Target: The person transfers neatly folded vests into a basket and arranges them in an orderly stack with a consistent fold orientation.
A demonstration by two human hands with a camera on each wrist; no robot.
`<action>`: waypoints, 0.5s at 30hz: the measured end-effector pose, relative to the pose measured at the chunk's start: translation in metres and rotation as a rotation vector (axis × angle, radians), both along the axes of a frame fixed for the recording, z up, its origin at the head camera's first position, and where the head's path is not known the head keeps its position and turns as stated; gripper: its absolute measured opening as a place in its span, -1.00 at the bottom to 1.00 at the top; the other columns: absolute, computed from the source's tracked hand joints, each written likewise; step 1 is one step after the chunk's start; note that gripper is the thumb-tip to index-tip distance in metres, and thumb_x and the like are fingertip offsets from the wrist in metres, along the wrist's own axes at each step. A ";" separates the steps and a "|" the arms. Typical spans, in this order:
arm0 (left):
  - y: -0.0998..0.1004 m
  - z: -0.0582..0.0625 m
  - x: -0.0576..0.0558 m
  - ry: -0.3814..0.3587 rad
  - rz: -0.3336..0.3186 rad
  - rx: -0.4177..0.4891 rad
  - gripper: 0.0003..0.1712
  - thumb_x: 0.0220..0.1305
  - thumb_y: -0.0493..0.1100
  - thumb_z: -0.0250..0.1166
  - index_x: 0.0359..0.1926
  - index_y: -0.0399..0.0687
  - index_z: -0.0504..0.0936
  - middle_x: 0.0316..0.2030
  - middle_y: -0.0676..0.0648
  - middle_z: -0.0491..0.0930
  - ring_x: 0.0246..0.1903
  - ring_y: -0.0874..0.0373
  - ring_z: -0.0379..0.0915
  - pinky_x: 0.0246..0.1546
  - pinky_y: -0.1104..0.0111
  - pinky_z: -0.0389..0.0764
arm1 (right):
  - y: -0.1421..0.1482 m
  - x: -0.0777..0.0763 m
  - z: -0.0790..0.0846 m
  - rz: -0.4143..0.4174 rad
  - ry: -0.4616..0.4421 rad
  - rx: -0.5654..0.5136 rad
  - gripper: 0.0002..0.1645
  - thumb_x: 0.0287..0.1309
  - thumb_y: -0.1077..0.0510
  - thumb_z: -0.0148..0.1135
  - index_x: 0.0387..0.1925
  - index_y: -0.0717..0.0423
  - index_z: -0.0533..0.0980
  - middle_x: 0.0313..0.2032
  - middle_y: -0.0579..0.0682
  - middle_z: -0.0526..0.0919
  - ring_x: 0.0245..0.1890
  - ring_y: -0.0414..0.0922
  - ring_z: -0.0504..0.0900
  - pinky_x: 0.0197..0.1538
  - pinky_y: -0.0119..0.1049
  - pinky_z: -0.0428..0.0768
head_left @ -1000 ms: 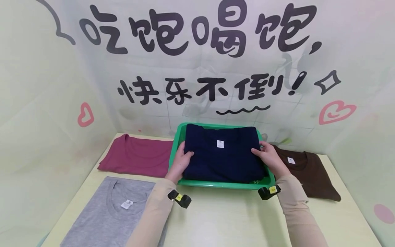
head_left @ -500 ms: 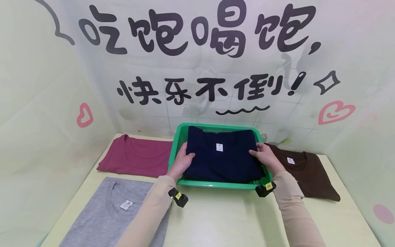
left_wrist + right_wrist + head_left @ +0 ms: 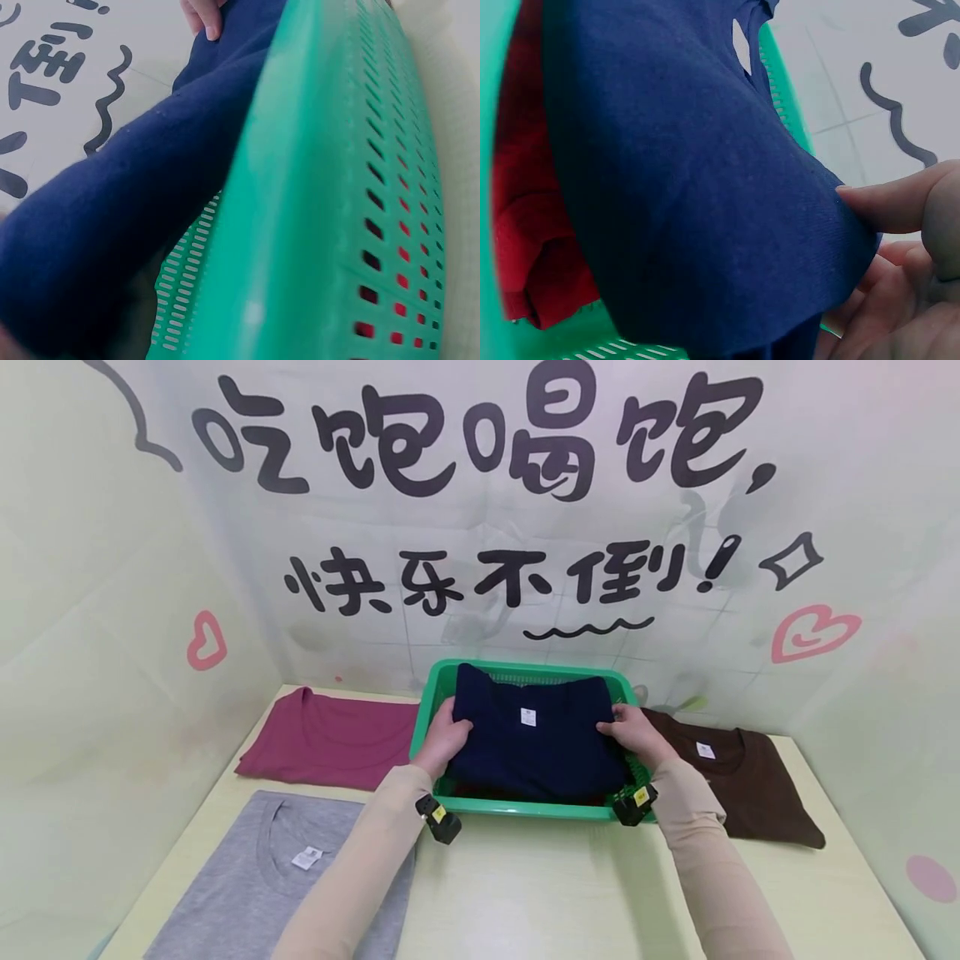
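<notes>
A folded navy T-shirt (image 3: 532, 756) with a white neck label lies within the outline of a green plastic basket (image 3: 517, 810). My left hand (image 3: 444, 739) pinches its left edge, thumb on top. On the opposite edge my right hand (image 3: 637, 732) grips the cloth between thumb and fingers. The right wrist view shows that thumb (image 3: 892, 199) pressed on the navy fabric, the other fingers beneath it. Under the navy shirt, a folded red garment (image 3: 536, 247) lies in the basket, mostly covered. In the left wrist view the left hand is largely hidden by the cloth.
Left of the basket lies a folded maroon shirt (image 3: 337, 739). A grey T-shirt (image 3: 247, 877) is at the front left of the pale table (image 3: 510, 893). On the right, a brown T-shirt (image 3: 765, 785) lies partly behind the right arm. A printed wall sheet stands behind.
Both hands keep hold of the navy T-shirt. My right hand has moved left with its edge, and the shirt spans less width. A strip of red now shows at the basket's front.
</notes>
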State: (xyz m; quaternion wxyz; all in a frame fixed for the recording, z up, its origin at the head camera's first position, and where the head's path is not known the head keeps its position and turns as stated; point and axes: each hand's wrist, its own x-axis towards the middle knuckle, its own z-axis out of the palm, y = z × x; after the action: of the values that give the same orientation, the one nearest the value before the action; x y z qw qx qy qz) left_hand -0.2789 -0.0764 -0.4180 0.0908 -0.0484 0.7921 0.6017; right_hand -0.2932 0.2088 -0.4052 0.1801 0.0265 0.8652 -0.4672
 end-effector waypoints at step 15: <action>0.007 0.001 -0.015 -0.075 -0.024 -0.034 -0.37 0.24 -0.38 -0.16 0.35 -0.19 0.01 0.30 -0.25 0.09 0.26 -0.14 0.03 0.19 0.04 0.20 | -0.003 -0.009 -0.006 -0.050 -0.124 -0.066 -0.57 0.28 0.26 -0.10 0.09 0.41 0.09 0.06 0.31 0.18 0.06 0.15 0.23 0.08 0.10 0.34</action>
State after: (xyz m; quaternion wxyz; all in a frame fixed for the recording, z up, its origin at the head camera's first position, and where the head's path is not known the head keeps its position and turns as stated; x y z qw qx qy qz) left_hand -0.2938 -0.0697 -0.4169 0.1269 -0.0632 0.7986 0.5850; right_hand -0.3025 0.2055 -0.4109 0.2226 0.0710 0.8355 -0.4973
